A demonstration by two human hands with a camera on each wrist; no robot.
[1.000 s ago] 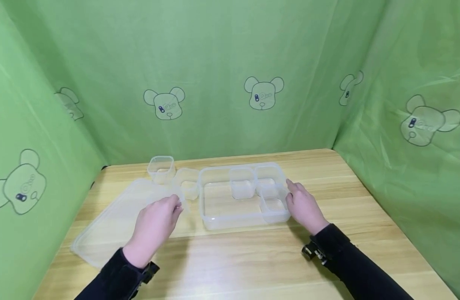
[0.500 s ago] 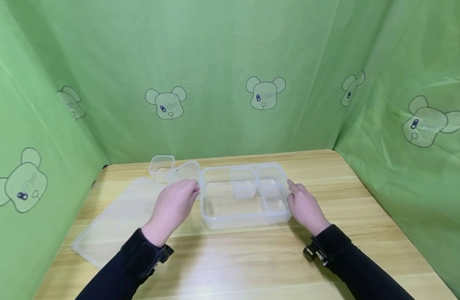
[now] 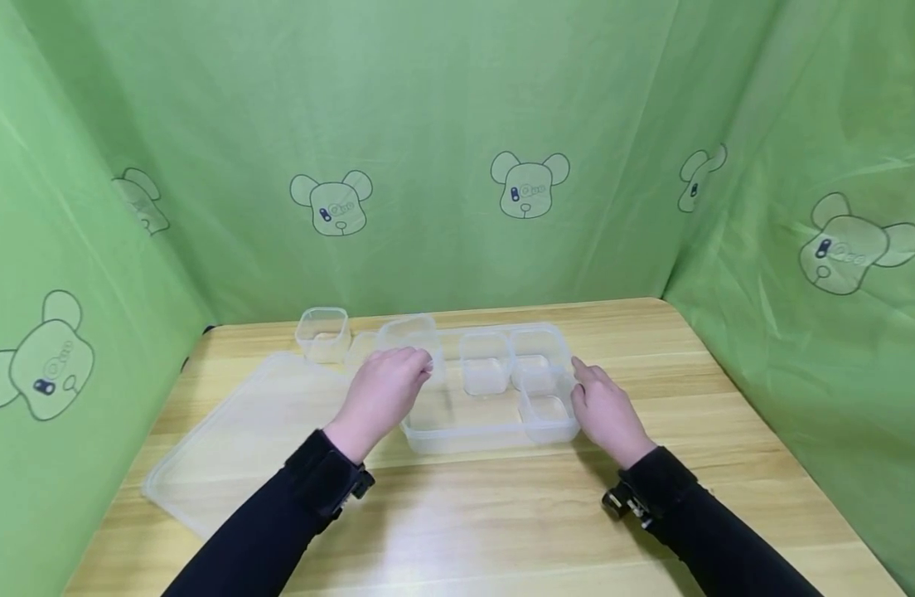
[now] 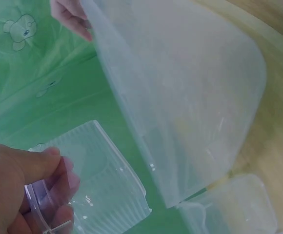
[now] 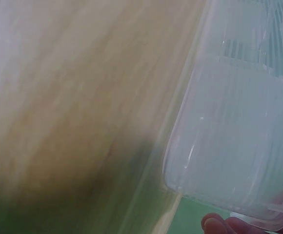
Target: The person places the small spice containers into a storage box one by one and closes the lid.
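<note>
In the head view, a large clear plastic box (image 3: 468, 438) stands on the table with several small clear cups around its right part, such as a front cup (image 3: 544, 406). My left hand (image 3: 390, 385) is over the box's left end, holding another small clear cup (image 3: 411, 330). The left wrist view shows thumb and fingers pinching this cup (image 4: 107, 180) by its rim; it is tilted. My right hand (image 3: 605, 406) rests against the box's right end wall. In the right wrist view only fingertips (image 5: 213, 224) show beside the box (image 5: 229, 141).
A flat translucent lid (image 3: 241, 439) lies on the wooden table (image 3: 502, 522) at left. Behind it stands a small clear cup (image 3: 323, 336), with another cup (image 3: 359, 348) beside it, partly hidden. Green cloth (image 3: 428, 249) hangs around the table.
My left hand has moved right and slightly up with the cup, from beside the box to over its left end. My right hand has stayed at the right end.
</note>
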